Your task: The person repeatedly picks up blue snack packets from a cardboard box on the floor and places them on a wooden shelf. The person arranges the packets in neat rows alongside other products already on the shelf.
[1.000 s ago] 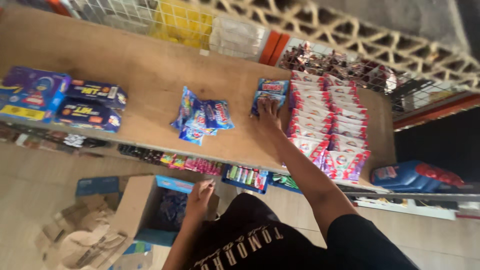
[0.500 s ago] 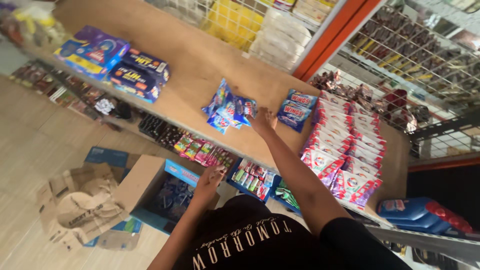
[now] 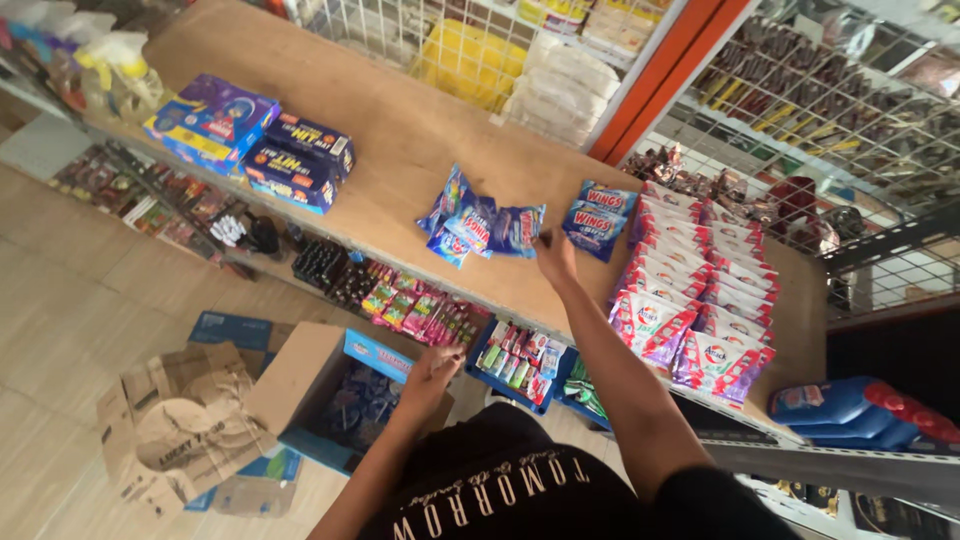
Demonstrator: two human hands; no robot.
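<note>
Blue sachets point(image 3: 487, 228) are lying in a loose fan on the wooden shelf point(image 3: 400, 140), approx. mid-shelf, long axes pointing roughly away from the person. Right hand point(image 3: 553, 254) is reaching up to the pile's right edge, fingers pinching at or just beside the nearest sachet; contact can't be confirmed. Left hand point(image 3: 432, 372) is hanging low over the open cardboard box point(image 3: 300, 385), fingers loosely curled, grip unclear. Right hand is much nearer; sachets are lying to its left. Second blue stack point(image 3: 598, 215) and red-white packs point(image 3: 690, 290) are sitting further right.

blue sachets point(image 3: 485, 226) | loose overlapping pile, flat | wooden shelf top, middle | open cardboard box point(image 3: 335, 392) | floor
</note>
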